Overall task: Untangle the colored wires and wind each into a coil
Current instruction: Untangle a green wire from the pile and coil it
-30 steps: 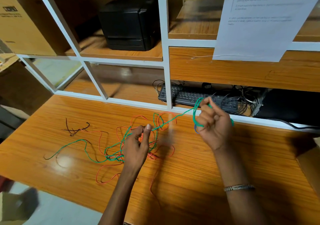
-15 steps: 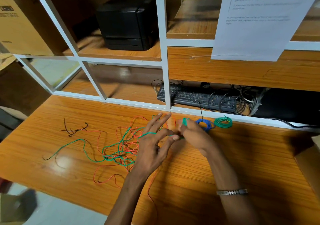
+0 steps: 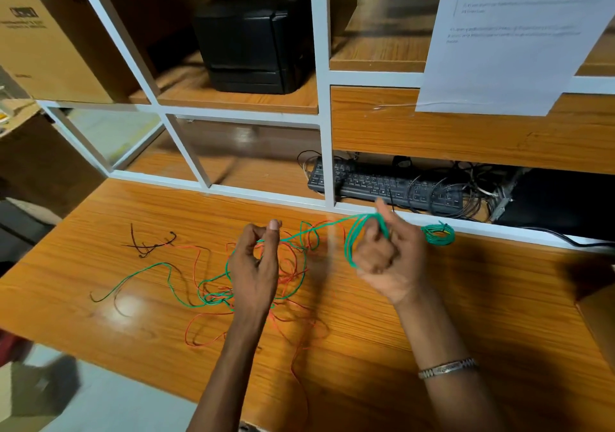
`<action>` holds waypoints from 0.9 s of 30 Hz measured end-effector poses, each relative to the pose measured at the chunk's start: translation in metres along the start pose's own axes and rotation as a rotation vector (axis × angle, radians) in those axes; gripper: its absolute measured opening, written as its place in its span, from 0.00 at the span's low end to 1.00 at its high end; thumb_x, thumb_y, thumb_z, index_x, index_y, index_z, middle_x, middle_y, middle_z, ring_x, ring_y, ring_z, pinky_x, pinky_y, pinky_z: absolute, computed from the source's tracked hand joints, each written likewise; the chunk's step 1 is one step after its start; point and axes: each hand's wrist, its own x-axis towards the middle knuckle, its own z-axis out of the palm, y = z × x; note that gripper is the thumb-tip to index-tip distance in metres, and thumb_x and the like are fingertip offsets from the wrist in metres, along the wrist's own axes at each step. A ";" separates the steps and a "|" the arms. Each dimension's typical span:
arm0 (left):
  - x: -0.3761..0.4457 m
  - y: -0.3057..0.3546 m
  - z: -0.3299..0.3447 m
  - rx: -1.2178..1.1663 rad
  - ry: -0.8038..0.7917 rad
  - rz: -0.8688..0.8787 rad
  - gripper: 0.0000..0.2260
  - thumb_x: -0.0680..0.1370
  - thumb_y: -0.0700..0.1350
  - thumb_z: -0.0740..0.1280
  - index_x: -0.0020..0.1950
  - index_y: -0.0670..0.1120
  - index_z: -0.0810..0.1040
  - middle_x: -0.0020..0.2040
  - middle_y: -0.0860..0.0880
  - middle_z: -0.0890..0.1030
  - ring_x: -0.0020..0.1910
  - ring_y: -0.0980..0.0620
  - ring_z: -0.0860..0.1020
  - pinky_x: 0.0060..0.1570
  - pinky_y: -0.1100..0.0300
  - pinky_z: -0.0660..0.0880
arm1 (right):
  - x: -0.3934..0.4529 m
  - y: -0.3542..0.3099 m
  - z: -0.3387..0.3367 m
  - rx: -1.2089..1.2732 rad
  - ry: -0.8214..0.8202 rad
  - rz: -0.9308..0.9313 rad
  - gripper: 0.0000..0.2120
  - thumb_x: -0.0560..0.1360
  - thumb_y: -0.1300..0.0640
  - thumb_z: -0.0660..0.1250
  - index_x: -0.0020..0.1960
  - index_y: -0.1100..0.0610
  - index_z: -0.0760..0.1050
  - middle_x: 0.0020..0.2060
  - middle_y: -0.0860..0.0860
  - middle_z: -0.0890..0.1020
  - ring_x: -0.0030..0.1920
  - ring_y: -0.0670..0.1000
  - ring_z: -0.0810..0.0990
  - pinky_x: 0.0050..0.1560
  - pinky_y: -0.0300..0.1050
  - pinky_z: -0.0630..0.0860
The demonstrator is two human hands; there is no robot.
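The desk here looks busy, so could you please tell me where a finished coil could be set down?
Bare wood lies right of the right hand, past the green coil, and along the near edge of the desk. It is crowded in the middle, where green wire and red wire tangle under the left hand.

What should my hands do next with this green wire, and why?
Probably wrap one more loop around the right hand. It already holds a few turns of green wire, and the left hand pinches the same strand, which runs back into the red wire tangle on the table.
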 end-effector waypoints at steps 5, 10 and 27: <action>-0.018 -0.006 0.006 0.040 -0.146 -0.045 0.18 0.86 0.58 0.63 0.44 0.47 0.77 0.43 0.50 0.86 0.36 0.59 0.77 0.38 0.53 0.72 | 0.011 -0.024 -0.026 0.335 0.168 -0.397 0.21 0.86 0.53 0.55 0.59 0.66 0.81 0.23 0.46 0.61 0.22 0.45 0.59 0.25 0.38 0.63; -0.039 -0.006 0.016 0.019 -0.515 0.037 0.10 0.84 0.52 0.67 0.43 0.61 0.82 0.48 0.56 0.87 0.52 0.57 0.83 0.54 0.54 0.76 | 0.013 -0.031 -0.044 -0.050 0.676 -0.569 0.13 0.87 0.59 0.52 0.56 0.64 0.74 0.37 0.49 0.77 0.35 0.46 0.77 0.38 0.36 0.74; 0.029 0.010 0.030 0.024 -0.183 0.038 0.11 0.74 0.54 0.80 0.40 0.53 0.81 0.57 0.57 0.87 0.59 0.59 0.83 0.63 0.56 0.76 | 0.004 0.015 -0.010 -0.762 0.286 0.430 0.30 0.86 0.39 0.52 0.59 0.62 0.83 0.23 0.53 0.60 0.19 0.46 0.58 0.22 0.40 0.53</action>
